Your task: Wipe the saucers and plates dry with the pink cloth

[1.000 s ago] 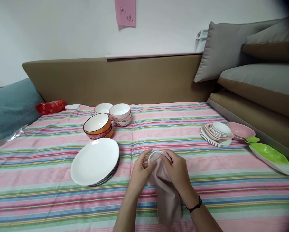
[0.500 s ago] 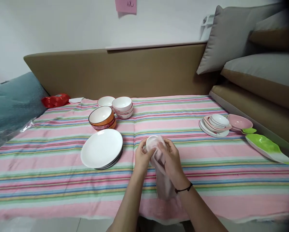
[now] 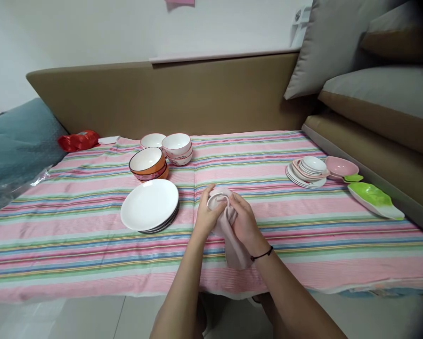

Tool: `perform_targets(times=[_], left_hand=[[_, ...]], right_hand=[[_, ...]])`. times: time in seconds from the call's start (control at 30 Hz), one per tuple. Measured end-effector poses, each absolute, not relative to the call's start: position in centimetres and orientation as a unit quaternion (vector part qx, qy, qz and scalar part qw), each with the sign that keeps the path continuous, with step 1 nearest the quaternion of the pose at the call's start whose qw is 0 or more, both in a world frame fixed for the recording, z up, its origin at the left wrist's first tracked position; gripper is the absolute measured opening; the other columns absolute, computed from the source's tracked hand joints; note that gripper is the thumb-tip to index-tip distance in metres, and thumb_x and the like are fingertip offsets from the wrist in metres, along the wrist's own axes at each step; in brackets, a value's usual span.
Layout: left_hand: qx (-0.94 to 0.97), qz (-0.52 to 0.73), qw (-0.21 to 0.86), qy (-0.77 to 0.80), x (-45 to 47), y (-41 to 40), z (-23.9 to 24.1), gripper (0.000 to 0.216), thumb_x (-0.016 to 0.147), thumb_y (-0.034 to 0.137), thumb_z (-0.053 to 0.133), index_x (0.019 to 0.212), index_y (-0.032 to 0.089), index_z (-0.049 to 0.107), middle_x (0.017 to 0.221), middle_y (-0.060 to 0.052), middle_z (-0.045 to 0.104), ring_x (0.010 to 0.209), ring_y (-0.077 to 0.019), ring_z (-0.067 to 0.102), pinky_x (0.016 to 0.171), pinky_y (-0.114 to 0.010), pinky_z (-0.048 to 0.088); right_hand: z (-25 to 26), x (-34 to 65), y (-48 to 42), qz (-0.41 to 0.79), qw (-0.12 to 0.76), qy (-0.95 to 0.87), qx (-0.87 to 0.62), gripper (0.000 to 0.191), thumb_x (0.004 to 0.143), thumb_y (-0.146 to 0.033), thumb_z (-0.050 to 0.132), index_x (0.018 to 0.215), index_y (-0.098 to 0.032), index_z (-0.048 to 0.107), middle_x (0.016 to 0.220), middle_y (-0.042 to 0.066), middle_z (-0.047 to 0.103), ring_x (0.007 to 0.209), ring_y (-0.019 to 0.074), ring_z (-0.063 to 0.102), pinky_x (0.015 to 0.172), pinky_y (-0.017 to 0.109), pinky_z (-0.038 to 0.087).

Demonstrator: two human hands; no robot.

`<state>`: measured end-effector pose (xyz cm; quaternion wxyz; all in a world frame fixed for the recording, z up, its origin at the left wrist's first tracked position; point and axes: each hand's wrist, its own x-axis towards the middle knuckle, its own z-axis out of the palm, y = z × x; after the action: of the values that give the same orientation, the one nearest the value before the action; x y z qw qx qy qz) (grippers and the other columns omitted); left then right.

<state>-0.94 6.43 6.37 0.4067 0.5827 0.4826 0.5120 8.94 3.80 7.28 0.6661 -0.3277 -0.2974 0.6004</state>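
White saucer-like dish [image 3: 213, 202], small and round, sits between the two hands near the middle of the striped tablecloth [image 3: 268, 207], its rim partly hidden by a pale pink cloth [image 3: 238, 252]; whether it touches the fabric underneath is not clear. The left hand [image 3: 207, 217] is curled closed around the dish's left side — fingers round the outer edge, thumb laid over toward the inside, against the cloth. The right hand [image 3: 245, 220] is also closed, its fingers bunching the cloth against the dish's right side; how firmly they press cannot be told, and some fingertips are hidden in the folds. The cloth's loose end hangs toward the person, below the right palm, and a dark cord bracelet [image 3: 263, 254] circles the right wrist.

Left of the hands lies a stack of plates [image 3: 150, 203], white on top with darker edges beneath. Just behind it stand nested orange bowls [image 3: 148, 161], and behind those, red-rimmed white bowls [image 3: 177, 142]. Well to the right is a pile of small dishes [image 3: 312, 164] on white plates — beside it a pink dish [image 3: 341, 166] with a green leaf-like handle, and nearer the person, a green-and-white leaf-shaped dish [image 3: 374, 199].
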Motion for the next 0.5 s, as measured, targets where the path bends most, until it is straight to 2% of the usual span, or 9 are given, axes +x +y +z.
perform_targets(times=[0.1,0.17,0.27,0.33,0.43,0.5], left_hand=[[0.612,0.431,0.440,0.495,-0.7,6.0,6.4,0.026,0.077,0.036,0.059,0.090,0.014,0.066,0.084,-0.006,0.067,0.079,-0.0192,0.061,0.068,-0.027,0.046],[0.631,0.404,0.403,0.526,-0.4,5.6,6.2,0.026,0.079,0.039,0.057,0.077,0.014,0.065,0.070,-0.003,0.064,0.068,-0.0167,0.058,0.059,-0.024,0.040],[0.653,0.405,0.345,0.538,-0.2,5.1,5.9,0.022,0.083,0.034,0.052,0.073,0.016,0.061,0.058,0.003,0.052,0.056,-0.0118,0.047,0.052,-0.022,0.031],[0.666,0.411,0.305,0.543,-0.4,5.0,5.8,0.017,0.084,0.026,0.050,0.074,0.016,0.061,0.056,0.004,0.049,0.053,-0.0107,0.042,0.052,-0.023,0.028],[0.678,0.423,0.268,0.538,-0.9,5.1,5.6,0.010,0.081,0.020,0.052,0.080,0.017,0.062,0.065,0.003,0.056,0.058,-0.0114,0.047,0.057,-0.023,0.033],[0.684,0.427,0.262,0.530,-1.3,5.2,5.4,0.006,0.078,0.019,0.057,0.081,0.018,0.062,0.070,0.002,0.060,0.063,-0.0125,0.051,0.061,-0.023,0.036]], right_hand=[[7.1,9.4,3.8,0.504,0.676,-0.364,-0.396,0.024,0.083,-0.040,0.061,0.092,-0.019,0.067,0.088,0.003,0.068,0.082,0.0181,0.062,0.074,0.029,0.048],[6.9,10.0,3.9,0.391,0.669,-0.424,-0.468,0.025,0.086,-0.038,0.056,0.094,-0.018,0.068,0.090,0.004,0.069,0.085,0.0192,0.062,0.075,0.029,0.047],[6.6,11.1,4.2,0.258,0.629,-0.486,-0.549,0.025,0.088,-0.035,0.052,0.092,-0.017,0.068,0.089,0.005,0.070,0.084,0.0206,0.062,0.075,0.030,0.047],[6.3,12.0,4.5,0.219,0.598,-0.525,-0.564,0.023,0.087,-0.031,0.052,0.096,-0.017,0.068,0.091,0.006,0.070,0.084,0.0212,0.063,0.075,0.032,0.048],[6.1,13.0,4.7,0.179,0.541,-0.634,-0.523,0.032,0.084,-0.019,0.050,0.112,-0.019,0.064,0.113,0.007,0.066,0.103,0.0223,0.060,0.089,0.035,0.046],[6.1,13.3,4.7,0.165,0.488,-0.707,-0.486,0.036,0.083,-0.013,0.047,0.114,-0.021,0.064,0.119,0.005,0.063,0.109,0.0211,0.057,0.094,0.035,0.044]])
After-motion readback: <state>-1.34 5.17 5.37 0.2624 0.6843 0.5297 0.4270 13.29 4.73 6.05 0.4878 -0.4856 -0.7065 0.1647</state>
